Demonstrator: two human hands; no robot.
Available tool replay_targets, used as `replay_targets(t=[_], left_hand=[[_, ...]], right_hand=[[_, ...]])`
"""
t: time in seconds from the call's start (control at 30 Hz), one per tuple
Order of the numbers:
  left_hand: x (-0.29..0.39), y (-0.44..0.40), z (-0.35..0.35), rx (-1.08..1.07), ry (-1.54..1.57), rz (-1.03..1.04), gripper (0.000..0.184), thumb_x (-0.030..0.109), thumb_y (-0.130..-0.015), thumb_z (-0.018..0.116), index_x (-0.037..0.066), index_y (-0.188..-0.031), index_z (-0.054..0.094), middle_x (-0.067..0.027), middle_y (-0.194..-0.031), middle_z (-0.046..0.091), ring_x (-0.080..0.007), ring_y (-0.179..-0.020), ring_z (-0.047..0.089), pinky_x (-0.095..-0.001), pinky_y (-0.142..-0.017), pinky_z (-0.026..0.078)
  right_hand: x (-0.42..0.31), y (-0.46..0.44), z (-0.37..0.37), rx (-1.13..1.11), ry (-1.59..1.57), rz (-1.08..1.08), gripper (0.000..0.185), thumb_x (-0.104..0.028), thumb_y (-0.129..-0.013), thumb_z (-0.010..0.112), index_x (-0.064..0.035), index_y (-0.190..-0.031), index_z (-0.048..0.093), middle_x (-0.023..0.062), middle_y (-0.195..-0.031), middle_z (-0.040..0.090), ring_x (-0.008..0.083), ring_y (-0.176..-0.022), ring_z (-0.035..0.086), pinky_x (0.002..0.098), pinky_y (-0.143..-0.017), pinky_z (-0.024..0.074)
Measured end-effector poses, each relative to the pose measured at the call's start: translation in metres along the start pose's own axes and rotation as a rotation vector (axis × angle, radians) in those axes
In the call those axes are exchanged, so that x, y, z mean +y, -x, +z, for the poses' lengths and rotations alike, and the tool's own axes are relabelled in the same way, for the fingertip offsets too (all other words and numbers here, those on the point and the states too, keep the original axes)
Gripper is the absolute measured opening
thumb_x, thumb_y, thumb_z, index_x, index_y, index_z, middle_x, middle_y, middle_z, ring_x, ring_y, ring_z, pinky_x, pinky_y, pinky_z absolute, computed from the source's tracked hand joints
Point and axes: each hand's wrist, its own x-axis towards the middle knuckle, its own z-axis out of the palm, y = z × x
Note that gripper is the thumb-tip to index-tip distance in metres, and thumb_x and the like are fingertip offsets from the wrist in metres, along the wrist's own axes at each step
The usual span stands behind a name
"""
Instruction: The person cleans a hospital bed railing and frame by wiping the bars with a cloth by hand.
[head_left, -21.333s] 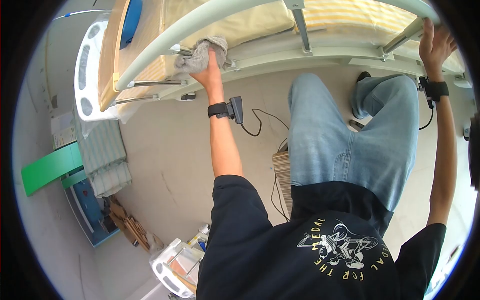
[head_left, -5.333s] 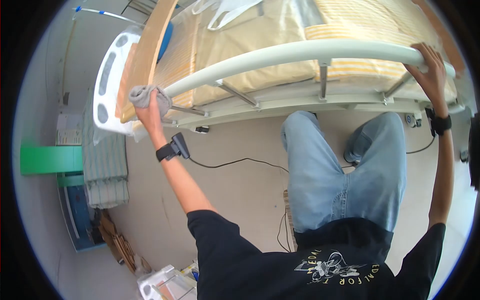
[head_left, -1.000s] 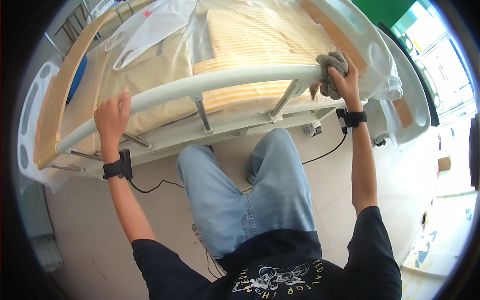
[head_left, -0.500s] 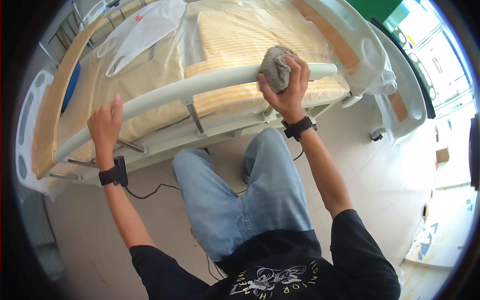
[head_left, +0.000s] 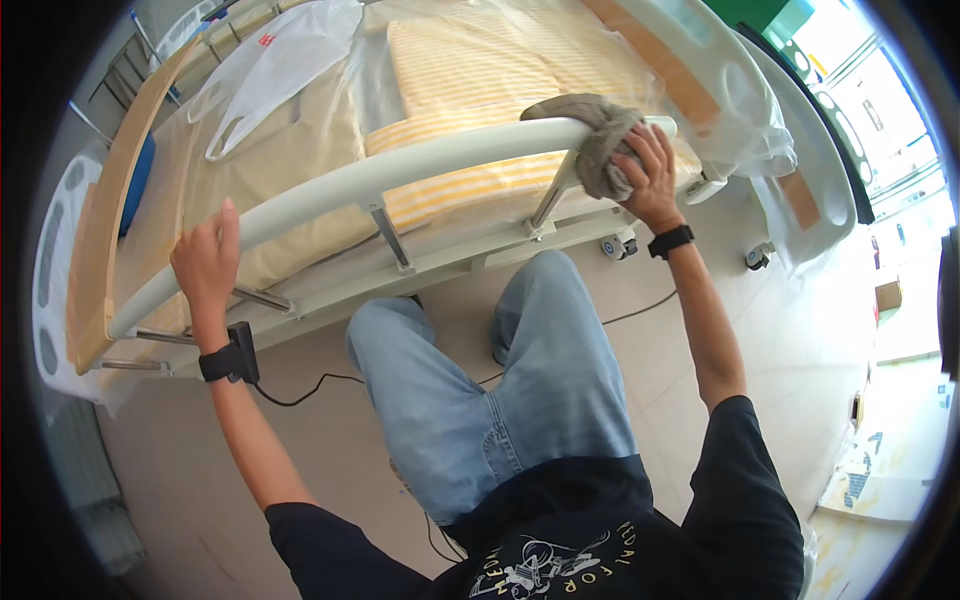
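Observation:
A white bed rail (head_left: 400,170) curves across the near side of a hospital bed. Near the rail's left end, my left hand (head_left: 209,262) is wrapped round it, thumb pointing along the top. My right hand (head_left: 652,178) grips a grey-brown cloth (head_left: 607,150) at the rail's right end. Part of the cloth drapes over the top of the rail, and the rest is bunched under my fingers against its near side. Dark bands circle both wrists.
Plastic film covers the mattress and yellow-striped bedding (head_left: 480,70). A white plastic bag (head_left: 275,65) lies on the bed. Metal posts (head_left: 390,235) support the rail. Black cables (head_left: 300,390) run over the floor by my legs, and a caster (head_left: 619,245) stands beneath the bed.
My right hand has slid right along the rail with the cloth, which now spreads over the rail instead of being balled up. My left hand has stayed in place.

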Motion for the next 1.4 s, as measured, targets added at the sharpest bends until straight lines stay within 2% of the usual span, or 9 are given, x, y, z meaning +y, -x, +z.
replay_targets(t=[0.2,0.4,0.7,0.83,0.97,1.1,1.23,1.3,1.4], left_hand=[[0.001,-0.001,0.003,0.013,-0.031,-0.013,0.057,0.047,-0.101,0.043,0.004,-0.078,0.072,-0.0250,-0.070,0.064,-0.0468,-0.073,0.062,-0.0521,-0.066,0.047],[-0.002,-0.001,0.004,0.022,-0.047,-0.023,0.057,0.047,-0.101,0.042,0.006,-0.079,0.073,-0.0243,-0.072,0.065,-0.0464,-0.074,0.063,-0.0524,-0.067,0.047],[-0.007,-0.001,0.008,0.019,-0.035,-0.009,0.055,0.046,-0.101,0.043,0.005,-0.079,0.072,-0.0251,-0.070,0.064,-0.0473,-0.072,0.062,-0.0532,-0.066,0.047],[-0.013,0.001,0.010,0.034,-0.085,0.011,0.054,0.045,-0.101,0.043,0.005,-0.078,0.072,-0.0261,-0.071,0.063,-0.0470,-0.073,0.062,-0.0532,-0.065,0.047],[-0.011,0.000,0.009,0.026,-0.074,0.010,0.054,0.044,-0.101,0.043,0.004,-0.078,0.072,-0.0263,-0.070,0.063,-0.0467,-0.072,0.062,-0.0531,-0.065,0.046],[-0.016,-0.002,0.012,0.027,-0.050,0.005,0.055,0.045,-0.101,0.043,0.004,-0.079,0.073,-0.0260,-0.072,0.064,-0.0469,-0.073,0.062,-0.0530,-0.065,0.047],[-0.021,0.001,0.015,0.015,-0.052,-0.007,0.056,0.046,-0.101,0.041,0.005,-0.079,0.073,-0.0252,-0.075,0.065,-0.0467,-0.075,0.063,-0.0536,-0.067,0.047],[-0.010,0.001,0.008,0.020,-0.045,-0.024,0.056,0.046,-0.101,0.041,0.006,-0.079,0.073,-0.0252,-0.075,0.065,-0.0466,-0.076,0.063,-0.0539,-0.068,0.047],[-0.005,0.000,0.004,0.018,-0.041,-0.036,0.055,0.046,-0.101,0.041,0.006,-0.079,0.073,-0.0251,-0.075,0.065,-0.0464,-0.077,0.063,-0.0540,-0.068,0.047]], right_hand=[[-0.028,0.000,0.012,0.021,-0.054,0.136,0.081,-0.033,-0.069,0.091,-0.0155,-0.134,0.045,0.0187,-0.141,0.043,0.0426,-0.136,0.042,0.0557,-0.114,0.0363],[-0.090,-0.021,0.055,-0.008,0.048,-0.040,0.052,-0.021,-0.085,0.067,-0.0333,-0.135,0.058,0.0070,-0.135,0.054,0.0271,-0.127,0.051,0.0477,-0.108,0.0441],[-0.035,-0.014,0.009,-0.091,0.087,-0.096,0.043,-0.016,-0.087,0.066,-0.0337,-0.126,0.060,0.0017,-0.137,0.059,0.0236,-0.130,0.055,0.0450,-0.112,0.0418],[-0.031,-0.045,-0.013,-0.091,-0.027,0.067,0.052,-0.026,-0.081,0.076,-0.0221,-0.130,0.059,0.0065,-0.137,0.059,0.0284,-0.128,0.057,0.0447,-0.108,0.0445],[-0.019,-0.102,-0.032,-0.107,-0.338,0.493,0.052,-0.040,-0.081,0.076,-0.0074,-0.121,0.064,0.0155,-0.115,0.068,0.0360,-0.100,0.067,0.0420,-0.082,0.0535],[0.039,-0.117,-0.022,-0.560,-0.426,0.655,0.063,-0.058,-0.088,0.062,0.0016,-0.107,0.069,0.0163,-0.089,0.072,0.0343,-0.087,0.069,0.0383,-0.080,0.0529],[0.091,-0.104,-0.016,-0.920,-0.576,1.019,0.047,-0.039,-0.093,0.062,-0.0021,-0.122,0.066,0.0140,-0.120,0.069,0.0260,-0.107,0.066,0.0353,-0.096,0.0481],[0.097,-0.087,-0.014,-0.780,-0.832,0.527,0.046,-0.029,-0.095,0.061,-0.0033,-0.133,0.059,0.0163,-0.132,0.062,0.0258,-0.121,0.059,0.0357,-0.107,0.0424],[0.091,-0.100,-0.020,-0.909,-0.839,0.461,0.044,-0.017,-0.096,0.057,-0.0064,-0.138,0.054,0.0133,-0.135,0.060,0.0253,-0.123,0.058,0.0360,-0.109,0.0413]])
